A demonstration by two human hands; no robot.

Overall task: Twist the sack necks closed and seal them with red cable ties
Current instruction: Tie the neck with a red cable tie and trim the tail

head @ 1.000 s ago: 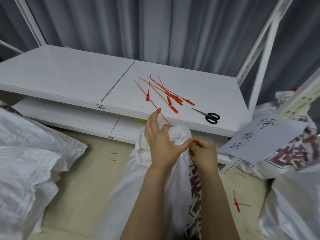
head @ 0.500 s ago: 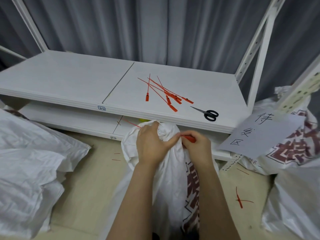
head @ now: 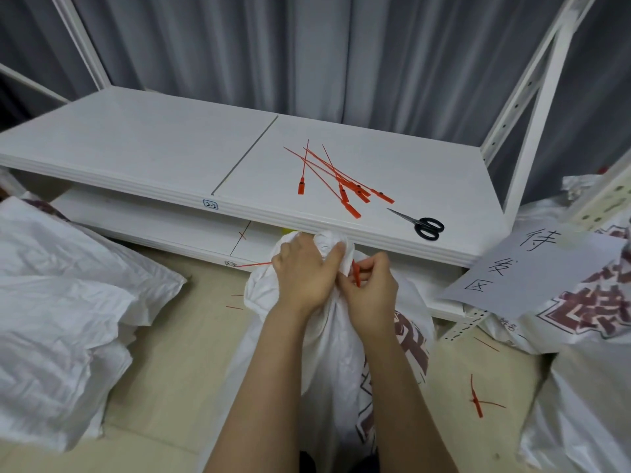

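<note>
The white sack (head: 334,363) stands on the floor just in front of the low shelf, right below the person, with dark red print down its right side. Its sack neck (head: 329,238) is bunched into a crumpled knob that reaches the front edge of the shelf. The left hand (head: 304,271) is wrapped round that bunch from the left, fingers curled over the top of it. The right hand (head: 370,288) sits tight against it, thumb and fingers pinching the head of a red cable tie (head: 356,276) at the neck. A thin red tail pokes out leftward from behind the left hand; I can't tell whether the tie is locked.

On the white shelf (head: 136,155) behind the sack lies a loose fan of spare ties (head: 345,186), their heads pointing toward the person, and just to the right of them a pair of black-handled scissors (head: 421,223), well apart from both hands. A paper sign (head: 532,271) with handwritten characters hangs over the right end of the shelf.

A pile of white sacks (head: 51,302) slumps on the left, more printed sacks (head: 597,404) crowd the right, and one used tie (head: 476,401) lies on the beige floor (head: 170,353) between them. A grey curtain (head: 307,46) hangs behind.
</note>
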